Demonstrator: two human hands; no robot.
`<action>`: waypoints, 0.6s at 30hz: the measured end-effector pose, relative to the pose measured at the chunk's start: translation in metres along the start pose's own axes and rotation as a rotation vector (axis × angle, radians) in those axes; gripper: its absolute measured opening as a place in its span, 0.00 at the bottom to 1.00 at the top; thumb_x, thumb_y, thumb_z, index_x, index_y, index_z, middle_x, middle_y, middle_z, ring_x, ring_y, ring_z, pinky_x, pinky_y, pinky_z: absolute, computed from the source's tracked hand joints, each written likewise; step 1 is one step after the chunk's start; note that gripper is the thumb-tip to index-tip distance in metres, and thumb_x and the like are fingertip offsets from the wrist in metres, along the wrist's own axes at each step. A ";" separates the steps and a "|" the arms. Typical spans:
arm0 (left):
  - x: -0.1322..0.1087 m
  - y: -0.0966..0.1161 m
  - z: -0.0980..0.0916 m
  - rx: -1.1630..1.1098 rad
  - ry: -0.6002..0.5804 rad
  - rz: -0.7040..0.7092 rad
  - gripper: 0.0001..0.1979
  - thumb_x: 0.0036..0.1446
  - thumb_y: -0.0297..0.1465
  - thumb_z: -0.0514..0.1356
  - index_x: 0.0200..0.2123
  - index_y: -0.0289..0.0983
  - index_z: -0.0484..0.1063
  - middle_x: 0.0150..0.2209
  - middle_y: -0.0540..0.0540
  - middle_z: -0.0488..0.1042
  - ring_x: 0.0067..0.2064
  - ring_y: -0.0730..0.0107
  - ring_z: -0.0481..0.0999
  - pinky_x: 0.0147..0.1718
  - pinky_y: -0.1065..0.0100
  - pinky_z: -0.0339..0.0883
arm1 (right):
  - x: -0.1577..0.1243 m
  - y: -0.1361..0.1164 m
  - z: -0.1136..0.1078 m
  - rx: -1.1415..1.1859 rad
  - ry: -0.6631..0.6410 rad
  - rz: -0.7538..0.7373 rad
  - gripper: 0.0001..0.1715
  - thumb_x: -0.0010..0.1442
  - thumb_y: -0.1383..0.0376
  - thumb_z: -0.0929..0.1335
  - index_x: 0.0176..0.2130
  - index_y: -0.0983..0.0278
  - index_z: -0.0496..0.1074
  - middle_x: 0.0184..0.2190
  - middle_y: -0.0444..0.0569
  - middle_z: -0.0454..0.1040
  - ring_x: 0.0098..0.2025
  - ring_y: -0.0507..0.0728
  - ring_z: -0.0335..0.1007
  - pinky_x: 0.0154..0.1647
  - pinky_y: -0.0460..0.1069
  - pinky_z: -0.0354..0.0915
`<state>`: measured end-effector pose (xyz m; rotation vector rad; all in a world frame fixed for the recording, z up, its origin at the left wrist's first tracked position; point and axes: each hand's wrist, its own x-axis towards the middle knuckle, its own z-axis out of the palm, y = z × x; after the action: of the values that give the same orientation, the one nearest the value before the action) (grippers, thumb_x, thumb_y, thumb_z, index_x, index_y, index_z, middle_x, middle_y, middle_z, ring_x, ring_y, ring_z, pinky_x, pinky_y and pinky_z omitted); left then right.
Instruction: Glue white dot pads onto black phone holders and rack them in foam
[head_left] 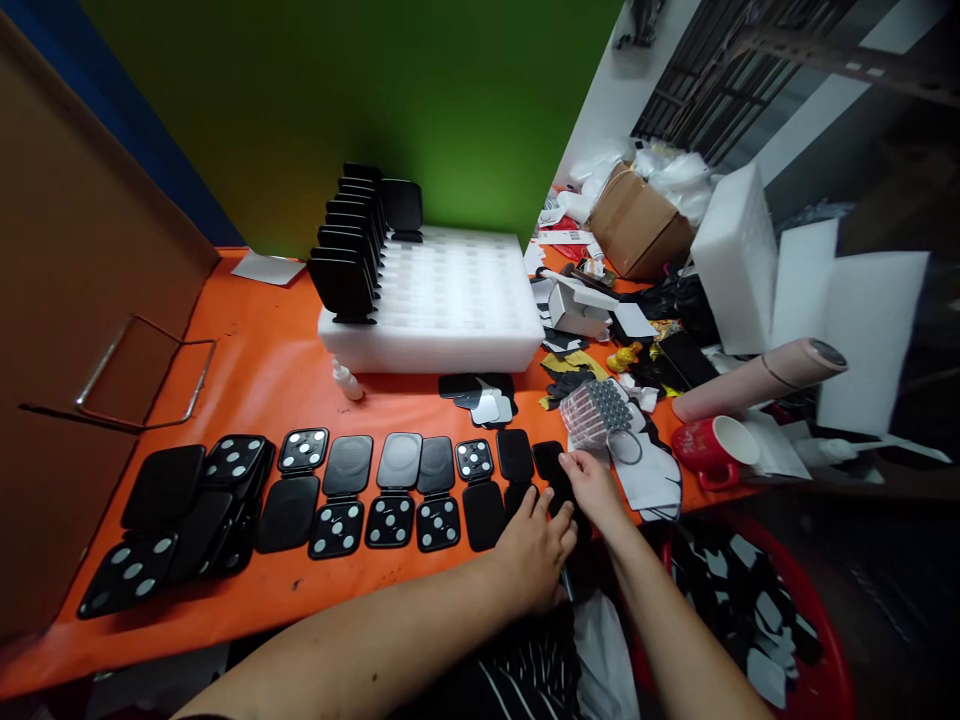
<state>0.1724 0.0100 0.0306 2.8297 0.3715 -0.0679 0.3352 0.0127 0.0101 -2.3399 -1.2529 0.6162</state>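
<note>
A row of black hinged square cases (390,522) lies unfolded along the front of the orange table; several show round silver discs. My left hand (534,545) rests over the dark panels at the row's right end, its fingers spread and pointing away from me. A thin pale rod (568,583) shows beside its thumb; I cannot tell whether it is touched. Just to the right, my right hand (596,490) has thumb and forefinger pinched at the upper right edge of a black case (548,460). My hands partly hide that case's lower half.
A white foam block (435,350) holds upright black cases (341,285) at the back. Near it are a small white bottle (346,380) and stacked cases (202,530). A red mug (709,455), pink flask (757,380) and clear-bagged parts (596,412) crowd the right; a red basin (832,650) stands below.
</note>
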 end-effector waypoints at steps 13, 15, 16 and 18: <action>0.000 0.001 0.002 -0.010 0.028 -0.013 0.37 0.49 0.49 0.52 0.57 0.33 0.55 0.60 0.40 0.51 0.59 0.43 0.46 0.54 0.45 0.34 | -0.007 -0.009 0.003 -0.119 0.054 0.034 0.23 0.58 0.52 0.55 0.28 0.63 0.69 0.23 0.48 0.71 0.25 0.55 0.64 0.23 0.46 0.52; 0.001 0.001 0.002 -0.006 0.032 -0.016 0.36 0.48 0.49 0.53 0.57 0.34 0.56 0.60 0.39 0.51 0.59 0.43 0.47 0.54 0.44 0.34 | -0.009 -0.011 0.005 -0.138 0.071 0.048 0.23 0.58 0.53 0.55 0.29 0.63 0.69 0.24 0.49 0.71 0.26 0.55 0.64 0.24 0.46 0.52; 0.001 0.001 0.002 -0.006 0.034 -0.018 0.37 0.48 0.49 0.53 0.57 0.34 0.56 0.60 0.39 0.51 0.59 0.43 0.47 0.54 0.44 0.34 | -0.009 -0.012 0.005 -0.147 0.078 0.053 0.23 0.59 0.53 0.55 0.30 0.63 0.69 0.24 0.49 0.71 0.26 0.55 0.64 0.24 0.46 0.52; 0.001 0.000 0.002 -0.009 0.035 -0.018 0.37 0.48 0.49 0.53 0.57 0.34 0.55 0.60 0.39 0.51 0.59 0.43 0.47 0.54 0.44 0.34 | -0.009 -0.012 0.005 -0.156 0.083 0.045 0.22 0.59 0.53 0.55 0.30 0.63 0.68 0.25 0.49 0.71 0.26 0.55 0.64 0.24 0.46 0.52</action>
<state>0.1733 0.0091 0.0284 2.8218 0.4041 -0.0204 0.3198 0.0117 0.0143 -2.4993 -1.2546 0.4455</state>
